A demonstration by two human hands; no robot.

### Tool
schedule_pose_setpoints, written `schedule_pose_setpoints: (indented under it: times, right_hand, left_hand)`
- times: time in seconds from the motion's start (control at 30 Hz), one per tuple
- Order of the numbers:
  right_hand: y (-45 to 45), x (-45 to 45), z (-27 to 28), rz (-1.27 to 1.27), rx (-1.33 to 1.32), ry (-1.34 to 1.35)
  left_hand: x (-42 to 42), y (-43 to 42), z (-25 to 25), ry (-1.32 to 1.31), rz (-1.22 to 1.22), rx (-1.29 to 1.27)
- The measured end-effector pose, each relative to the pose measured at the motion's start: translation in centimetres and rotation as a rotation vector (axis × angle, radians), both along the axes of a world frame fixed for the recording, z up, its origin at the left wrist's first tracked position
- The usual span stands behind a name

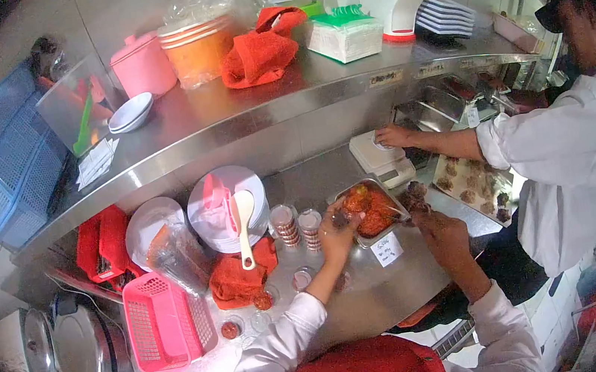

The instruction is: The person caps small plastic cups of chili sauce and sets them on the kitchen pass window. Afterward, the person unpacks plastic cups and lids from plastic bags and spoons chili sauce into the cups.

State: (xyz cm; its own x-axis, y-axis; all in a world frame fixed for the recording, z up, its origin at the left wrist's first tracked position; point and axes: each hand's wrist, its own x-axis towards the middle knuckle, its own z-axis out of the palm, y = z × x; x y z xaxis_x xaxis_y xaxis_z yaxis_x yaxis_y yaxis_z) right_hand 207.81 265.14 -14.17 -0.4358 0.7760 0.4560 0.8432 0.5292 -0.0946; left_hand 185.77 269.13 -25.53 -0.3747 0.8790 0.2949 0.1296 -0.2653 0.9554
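A metal tray (376, 239) of chunky red sauce (368, 203) sits on the steel counter in front of me. My left hand (340, 234) is at the tray's left side with its fingers curled; what they hold, if anything, is unclear. At the tray's right, my right hand (441, 231) is closed; a thin pale handle (395, 209) slants from the sauce towards it, but the grip is not clear. Stacked small lidded cups (285, 225) stand left of the tray. Nearer me are a small cup of red sauce (231, 327) and a handwritten label (387, 249).
A co-worker's hand (393, 136) rests on a white scale (383, 160) beyond the tray. Trayed brown food pieces (471, 182) lie to the right. On the left are a pink basket (198, 316), a red cloth (236, 284) and stacked plates (249, 185). A steel shelf (230, 131) overhangs the counter.
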Motion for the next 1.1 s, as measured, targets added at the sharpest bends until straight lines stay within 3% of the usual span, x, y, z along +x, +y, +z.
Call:
schedule_pose_setpoints:
  times: [0.07, 0.13, 0.27, 0.33, 0.43, 0.47, 0.53, 0.57, 0.63, 0.67, 0.73, 0.87, 0.93, 1.07, 1.1]
  right_hand:
    - [0.2, 0.2, -0.2, -0.034, -0.049, 0.088]
    - [1.3, 0.9, -1.9, -0.017, -0.231, 0.546]
    - [3.2, 2.4, -3.2, -0.112, -0.468, 0.662]
    - [3.6, 2.9, -3.1, -0.2, -0.918, 1.013]
    - [4.3, 2.9, -3.8, -0.267, -1.034, 1.177]
    - [4.7, 2.9, -4.5, -0.268, -1.034, 1.18]
    - [6.1, 2.6, -7.0, -0.259, -0.736, 0.842]
    - [6.7, 2.4, -8.7, -0.26, -0.736, 0.845]
    - [7.0, 1.4, -10.0, 0.014, 0.092, 0.33]
    - [6.8, 1.2, -10.5, 0.014, 0.091, 0.331]
    - [4.8, -2.3, -7.7, -0.248, -0.206, 0.195]
    - [5.3, -3.2, -9.5, -0.255, -0.377, 0.072]
    - [6.1, -2.2, -11.5, -0.14, -0.258, 0.344]
    - [7.8, 1.0, -13.8, -0.084, -0.173, 0.362]
    - [7.3, 1.1, -11.8, -0.169, -0.529, 0.661]
  left_hand:
    - [0.0, 0.0, 0.4, -0.094, -0.027, -0.019]
    - [0.1, 0.3, 0.2, -0.084, -0.013, 0.003]
    - [0.2, 0.5, 0.0, 0.057, 0.053, 0.02]
    - [0.3, 0.5, 0.6, 0.013, 0.034, 0.02]
    - [0.2, 0.1, 0.7, -0.04, 0.032, 0.023]
    - [0.0, -0.1, 0.6, -0.049, 0.048, 0.028]
    - [-0.4, -0.5, -0.3, -0.107, 0.04, 0.003]
    - [-0.6, -0.6, -0.7, -0.168, 0.033, -0.021]
    - [-0.9, -1.1, -0.4, -0.191, 0.038, -0.005]
    - [-1.1, -1.3, -0.2, -0.216, 0.046, 0.01]
    - [-1.5, -2.0, 0.9, -0.169, 0.065, -0.006]
    - [-1.8, -1.9, 1.2, -0.085, 0.117, -0.044]
    - [-2.0, -1.3, 0.3, -0.057, 0.128, 0.006]
    - [-1.8, -1.7, 1.2, 0.083, 0.174, 0.023]
    - [-1.7, -1.7, 1.4, 0.082, 0.172, 0.023]
